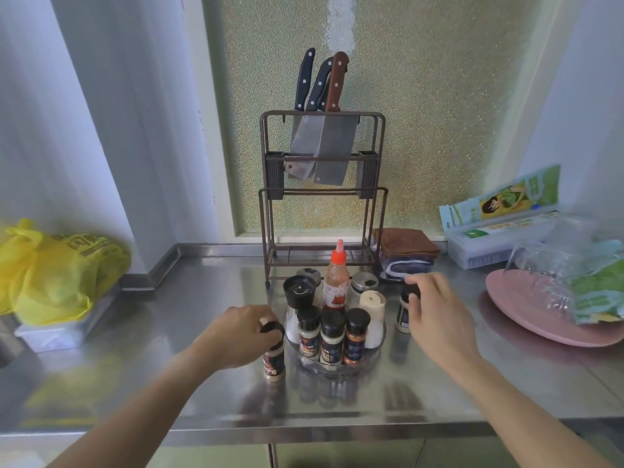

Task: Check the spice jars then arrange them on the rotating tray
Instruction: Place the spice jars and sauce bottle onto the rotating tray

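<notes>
Head view: each grip clasps a spice jar, left hand (241,334) and right hand (435,314), flanking the tray (337,366).

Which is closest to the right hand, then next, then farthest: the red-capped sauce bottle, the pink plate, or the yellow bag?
From the right hand:
1. Red-capped sauce bottle, just to its left on the tray.
2. Pink plate, off to its right.
3. Yellow bag, far left end of the counter.
</notes>
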### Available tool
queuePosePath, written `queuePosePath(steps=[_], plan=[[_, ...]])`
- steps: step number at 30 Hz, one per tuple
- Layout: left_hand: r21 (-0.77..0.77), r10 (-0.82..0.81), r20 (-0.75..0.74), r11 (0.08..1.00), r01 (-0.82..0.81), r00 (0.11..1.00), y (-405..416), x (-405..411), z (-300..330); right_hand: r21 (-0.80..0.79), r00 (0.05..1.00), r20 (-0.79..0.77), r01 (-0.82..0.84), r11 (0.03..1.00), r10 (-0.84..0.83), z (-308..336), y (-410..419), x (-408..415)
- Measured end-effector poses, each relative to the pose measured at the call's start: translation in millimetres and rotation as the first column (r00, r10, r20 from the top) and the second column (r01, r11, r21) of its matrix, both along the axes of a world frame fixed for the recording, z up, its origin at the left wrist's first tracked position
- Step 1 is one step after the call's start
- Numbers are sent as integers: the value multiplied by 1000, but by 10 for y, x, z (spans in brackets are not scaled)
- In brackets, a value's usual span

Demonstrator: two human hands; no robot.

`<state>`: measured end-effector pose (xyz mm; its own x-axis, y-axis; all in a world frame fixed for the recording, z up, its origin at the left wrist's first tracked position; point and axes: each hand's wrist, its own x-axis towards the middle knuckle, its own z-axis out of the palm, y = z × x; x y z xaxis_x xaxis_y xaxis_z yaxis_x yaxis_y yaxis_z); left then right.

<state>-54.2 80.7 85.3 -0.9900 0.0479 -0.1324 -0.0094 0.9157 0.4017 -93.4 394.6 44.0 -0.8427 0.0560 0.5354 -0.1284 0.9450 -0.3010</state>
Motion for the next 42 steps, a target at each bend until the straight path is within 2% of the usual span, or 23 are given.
queuePosePath(steps=[3, 6, 9, 15, 18, 22, 25, 29, 34, 42], plan=[[34, -36, -19, 999, 37, 999, 34, 1, -7, 94, 977, 213, 2, 996, -22, -124, 176, -222], [-58, -87, -96, 995, 82, 992, 63, -13, -57, 69, 945, 326, -36, 997, 11, -191, 223, -322], [-103, -116, -175, 990, 99, 978, 63, -19, -124, 15, 962, 275, -8, 1000, 4, -214, 233, -365], [-122, -140, -207, 986, 116, 968, 22, 38, -153, -17, 973, 230, 18, 1000, -14, -143, 204, -294], [-113, -92, -306, 992, 59, 948, -76, 76, 64, -95, 997, 77, 38, 995, -31, 79, 203, -184], [31, -29, -487, 998, 50, 873, -73, 106, 679, -133, 979, -196, -89, 987, 62, 718, 63, 31], [156, -2, -573, 982, 111, 820, 171, -10, 999, -266, 969, -184, -213, 940, 167, 1081, -196, 104], [136, -79, -537, 974, 179, 840, 550, -348, 954, -353, 959, -59, -279, 893, 276, 1103, -502, 44], [20, -157, -458, 982, 186, 875, 744, -631, 654, -266, 960, 91, -234, 935, 266, 878, -602, -118], [-146, -234, -330, 970, 196, 914, 806, -733, 252, -152, 929, 241, -251, 956, 282, 694, -677, -255]])
